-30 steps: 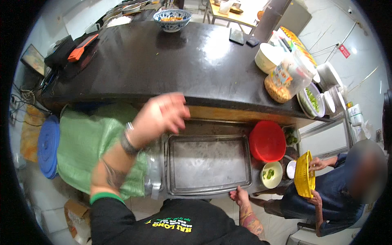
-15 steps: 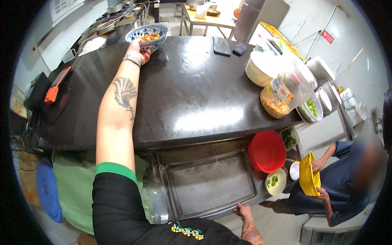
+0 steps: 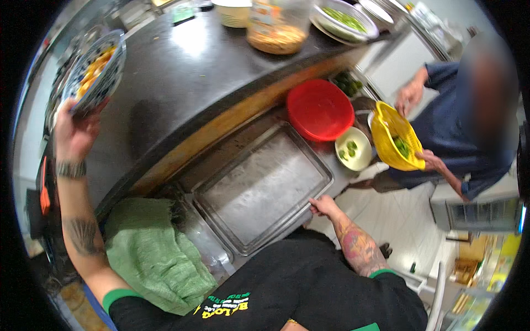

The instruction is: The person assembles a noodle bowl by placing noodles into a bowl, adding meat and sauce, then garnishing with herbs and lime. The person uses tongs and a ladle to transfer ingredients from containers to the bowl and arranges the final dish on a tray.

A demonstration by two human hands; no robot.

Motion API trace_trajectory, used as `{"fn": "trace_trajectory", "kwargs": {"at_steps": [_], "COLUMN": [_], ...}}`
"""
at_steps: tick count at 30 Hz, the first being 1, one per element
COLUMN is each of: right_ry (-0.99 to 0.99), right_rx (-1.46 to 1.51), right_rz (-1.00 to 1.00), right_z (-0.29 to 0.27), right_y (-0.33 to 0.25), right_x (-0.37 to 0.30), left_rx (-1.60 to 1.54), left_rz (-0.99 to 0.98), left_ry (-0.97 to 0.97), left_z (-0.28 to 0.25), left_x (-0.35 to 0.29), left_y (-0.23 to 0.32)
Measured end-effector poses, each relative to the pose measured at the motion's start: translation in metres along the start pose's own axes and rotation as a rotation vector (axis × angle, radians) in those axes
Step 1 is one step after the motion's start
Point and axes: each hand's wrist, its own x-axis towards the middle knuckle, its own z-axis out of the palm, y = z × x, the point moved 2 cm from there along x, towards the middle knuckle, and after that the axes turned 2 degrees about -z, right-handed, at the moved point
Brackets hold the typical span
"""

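A blue-and-white patterned bowl [image 3: 112,81] with orange-yellow food [image 3: 95,71] inside is in my left hand [image 3: 77,133]. My fingers and thumb grip its near side, and the bowl is tilted at the far left, above the dark counter. Low on the right, my right hand [image 3: 323,205] has its fingers curled at the near right corner of a shallow metal tray [image 3: 259,190]. Some of those fingers are hidden against the rim. The tray lies on a lower surface below the counter.
A red basin [image 3: 320,110] and a pale bowl with green pieces [image 3: 361,157] stand beyond the tray. On the right, another person holds a yellow basket [image 3: 395,135]. A jar [image 3: 276,38] and a plate of chopped greens [image 3: 345,22] sit on the counter [image 3: 182,83]. Green cloth [image 3: 154,248] lies left.
The view has swung round to the right. My left hand still holds the bowl, now further left and more tilted in the picture. The right hand stays at the tray's edge.
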Motion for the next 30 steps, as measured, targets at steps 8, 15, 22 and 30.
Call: {"fn": "trace_trajectory", "kwargs": {"at_steps": [8, 15, 22, 30], "right_ry": [-0.268, -0.325, 0.236, 0.629], "right_rx": [-0.660, -0.601, -0.527, -0.841], "right_rz": [-0.056, -1.081, -1.664, -1.061], "right_z": [-0.027, -0.095, -0.213, -0.288], "right_y": [-0.048, -0.213, -0.379, -0.562], "right_x": [-0.031, -0.156, -0.214, -0.112], "left_rx": [-0.031, -0.254, -0.304, -0.229], "left_rz": [-0.003, -0.142, -0.064, -0.005], "left_ry": [0.012, 0.014, 0.026, 0.040], "left_z": [0.100, 0.169, 0.165, 0.158], "left_x": [-0.141, -0.217, -0.232, -0.224], "left_y": [-0.084, -0.182, -0.241, -0.263]}}
